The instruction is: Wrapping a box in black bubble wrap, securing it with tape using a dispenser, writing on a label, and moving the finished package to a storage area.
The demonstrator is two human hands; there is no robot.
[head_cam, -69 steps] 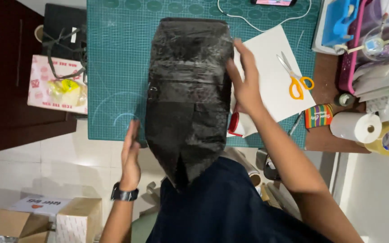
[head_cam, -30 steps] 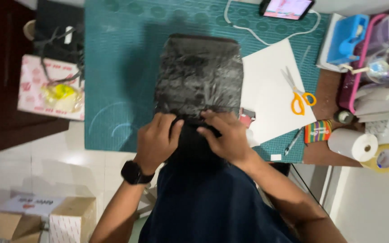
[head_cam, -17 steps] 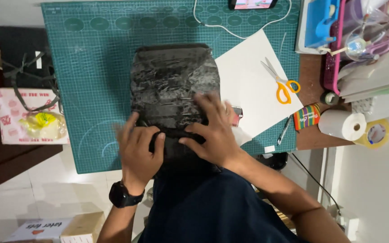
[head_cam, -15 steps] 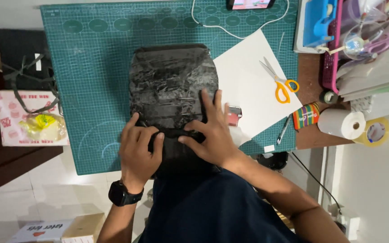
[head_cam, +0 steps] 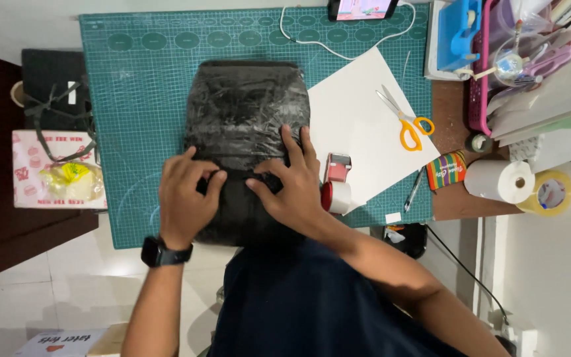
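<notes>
Your left hand (head_cam: 183,198) and right hand (head_cam: 292,188) both press flat on the near end of the black plastic-wrapped parcel (head_cam: 246,125), fingers spread and gripping nothing. The parcel lies mid-frame on the green cutting mat (head_cam: 140,86). Just right of your right hand sits a tape dispenser (head_cam: 336,185) on white paper (head_cam: 358,119), with orange-handled scissors (head_cam: 404,122) further right.

Glossy crinkled black plastic parcel (head_cam: 246,125), matt green cutting mat (head_cam: 140,99), smooth white paper (head_cam: 358,119)

A home craft desk: green cutting mat (head_cam: 140,99), scissors (head_cam: 404,119) and tape rolls (head_cam: 550,193) along its right edge.
</notes>
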